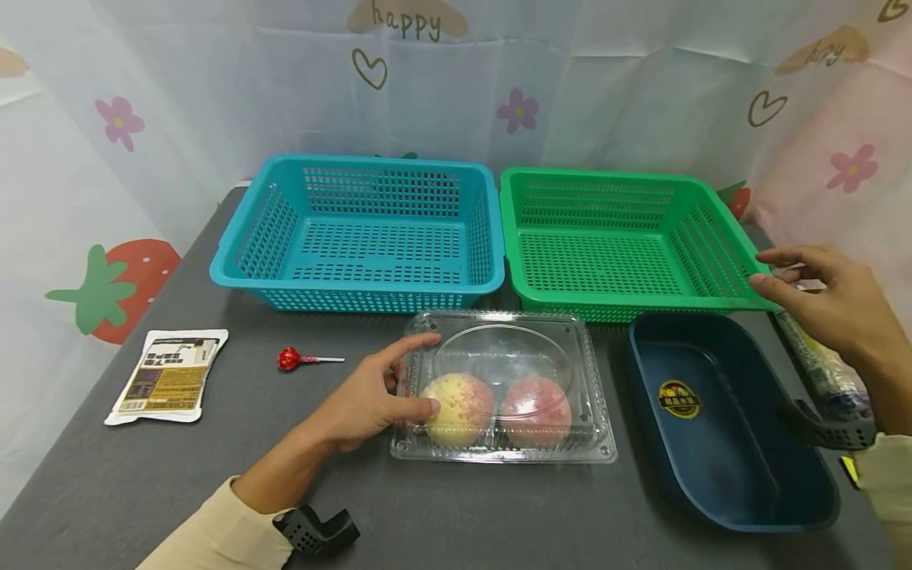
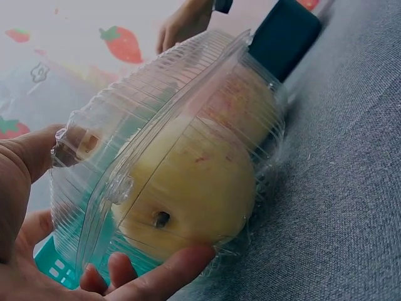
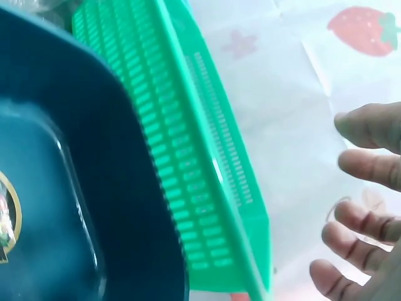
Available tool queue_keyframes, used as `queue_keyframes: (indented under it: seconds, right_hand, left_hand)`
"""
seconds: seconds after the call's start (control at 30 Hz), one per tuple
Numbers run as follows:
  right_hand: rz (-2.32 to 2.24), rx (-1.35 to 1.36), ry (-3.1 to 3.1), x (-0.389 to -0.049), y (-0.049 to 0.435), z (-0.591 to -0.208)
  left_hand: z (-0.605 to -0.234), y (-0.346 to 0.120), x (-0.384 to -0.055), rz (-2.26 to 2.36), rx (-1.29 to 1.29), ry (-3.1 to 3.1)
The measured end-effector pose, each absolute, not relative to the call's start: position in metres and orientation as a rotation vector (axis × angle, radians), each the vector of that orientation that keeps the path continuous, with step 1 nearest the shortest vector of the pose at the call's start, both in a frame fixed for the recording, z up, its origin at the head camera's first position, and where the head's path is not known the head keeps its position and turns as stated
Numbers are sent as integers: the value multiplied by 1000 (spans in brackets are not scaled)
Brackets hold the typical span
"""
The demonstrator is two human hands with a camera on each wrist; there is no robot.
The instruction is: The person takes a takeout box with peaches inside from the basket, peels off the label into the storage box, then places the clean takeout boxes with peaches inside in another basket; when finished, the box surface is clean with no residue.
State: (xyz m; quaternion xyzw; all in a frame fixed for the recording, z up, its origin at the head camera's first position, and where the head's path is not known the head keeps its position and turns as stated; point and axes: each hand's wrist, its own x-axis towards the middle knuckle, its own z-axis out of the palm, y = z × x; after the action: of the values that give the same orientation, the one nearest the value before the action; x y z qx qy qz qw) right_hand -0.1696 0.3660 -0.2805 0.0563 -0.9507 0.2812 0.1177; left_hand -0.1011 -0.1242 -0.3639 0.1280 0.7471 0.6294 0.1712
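Observation:
My left hand (image 1: 366,396) grips the left end of a clear plastic clamshell box (image 1: 509,344), thumb at the near side and index finger along the far side. Inside the closed box sit a yellow apple with a red blush (image 1: 456,408) and a pinkish apple (image 1: 537,412). The left wrist view shows the stem hollow of the yellow apple (image 2: 200,194) through the plastic. My right hand (image 1: 830,297) hovers at the right rim of a green basket (image 1: 606,305), fingers spread and holding nothing. Beside that rim its fingertips show apart in the right wrist view.
A blue basket (image 1: 363,285) stands at the back left. A dark blue tub (image 1: 720,427) lies right of the box, with a bagged item (image 1: 826,364) beyond it, partly hidden by my right arm. A lollipop (image 1: 290,359) and a white-and-gold packet (image 1: 169,376) lie left.

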Motion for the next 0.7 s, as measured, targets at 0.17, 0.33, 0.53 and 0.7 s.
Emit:
queue_keyframes:
  seconds: [0.17,0.33,0.53,0.7]
  right_hand:
    - [834,100,-2803,-176,369,-284]
    - [846,74,-2836,-183,372,-289]
    - [838,146,-2886,-192,381,-298]
    - [824,264,-2938,-201,388,-307]
  left_hand:
    - [-365,-125,-101,1791,365,2116]
    - [-364,-125,-100,1789,364,2112]
    - [-364,-125,-100,1793,378,2115]
    - [-363,-125,-100,1809,379,2105]
